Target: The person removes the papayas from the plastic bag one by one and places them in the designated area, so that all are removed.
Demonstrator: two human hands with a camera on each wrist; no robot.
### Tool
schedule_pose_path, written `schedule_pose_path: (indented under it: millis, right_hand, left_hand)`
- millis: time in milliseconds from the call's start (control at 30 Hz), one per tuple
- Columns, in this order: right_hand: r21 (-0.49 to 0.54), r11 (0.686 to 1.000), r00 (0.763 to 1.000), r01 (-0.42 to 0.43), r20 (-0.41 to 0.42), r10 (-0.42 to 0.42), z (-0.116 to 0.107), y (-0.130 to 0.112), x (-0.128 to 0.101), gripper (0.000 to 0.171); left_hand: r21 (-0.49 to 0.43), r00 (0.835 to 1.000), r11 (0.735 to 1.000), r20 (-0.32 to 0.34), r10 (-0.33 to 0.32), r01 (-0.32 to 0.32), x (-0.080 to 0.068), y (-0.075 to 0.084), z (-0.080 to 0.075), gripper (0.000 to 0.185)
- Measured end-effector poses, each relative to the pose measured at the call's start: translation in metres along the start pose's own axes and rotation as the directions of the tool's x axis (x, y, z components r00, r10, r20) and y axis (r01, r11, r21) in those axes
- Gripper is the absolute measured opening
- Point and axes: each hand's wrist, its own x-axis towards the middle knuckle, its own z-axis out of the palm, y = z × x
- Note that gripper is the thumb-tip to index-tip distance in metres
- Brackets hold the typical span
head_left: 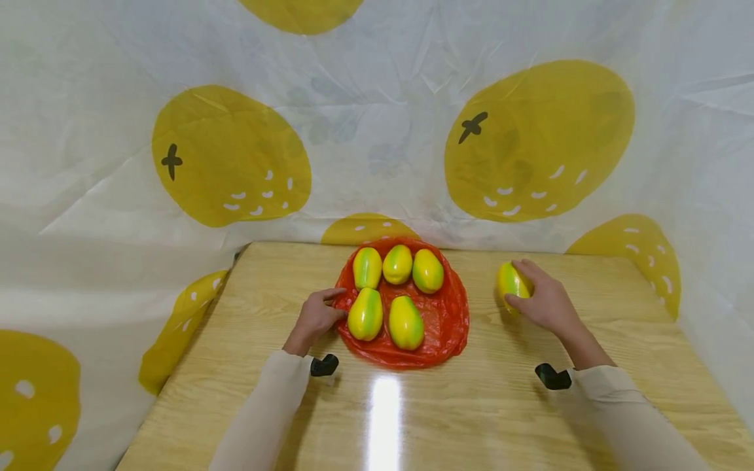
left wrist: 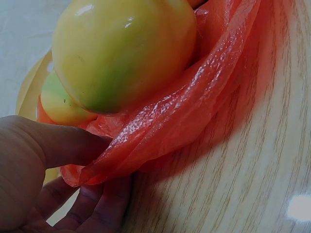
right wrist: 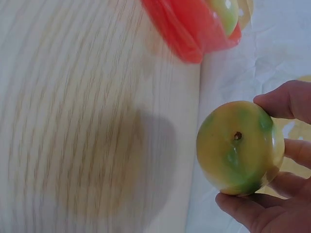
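A red plastic bag (head_left: 442,327) lies spread and open on the wooden table, with several yellow-green papayas (head_left: 406,324) inside it. At its left edge, my left hand (head_left: 315,319) pinches the rim, thumb on the inner side and fingers underneath in the left wrist view. One papaya (left wrist: 126,53) sits just above that thumb. To the right of the bag, my right hand (head_left: 548,301) grips another papaya (right wrist: 238,155) by its sides between thumb and fingers. This papaya is held above the table, and its stem-scar end faces the right wrist camera.
The wooden table (head_left: 471,412) reaches back to a hanging white cloth (head_left: 377,144) printed with large yellow fruit. That cloth also hangs along the left and right sides. A bright light reflection (head_left: 384,418) shows on the tabletop in front of the bag.
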Motion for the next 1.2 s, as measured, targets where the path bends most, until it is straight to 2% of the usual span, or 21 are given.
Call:
schedule_pose_path:
  millis: [367,933,1200]
  right_hand:
    - [-0.014,1.0,1.0,0.024,-0.013,-0.024,-0.01,0.02,-0.001,0.08]
    - [-0.05,0.999,1.0,0.007,0.005,-0.006,-0.022,0.038,0.005,0.081]
    - [-0.066,0.997,0.998,0.047,-0.038,-0.05,-0.027,0.042,0.005,0.078]
  left_hand:
    - [-0.002,1.0,1.0,0.006,-0.02,0.02,-0.001,0.004,0.001,0.057]
    - [-0.004,1.0,1.0,0.001,-0.015,0.015,0.002,0.001,0.001,0.058]
    - [0.009,1.0,1.0,-0.004,-0.023,0.023,0.002,0.001,-0.001,0.058]
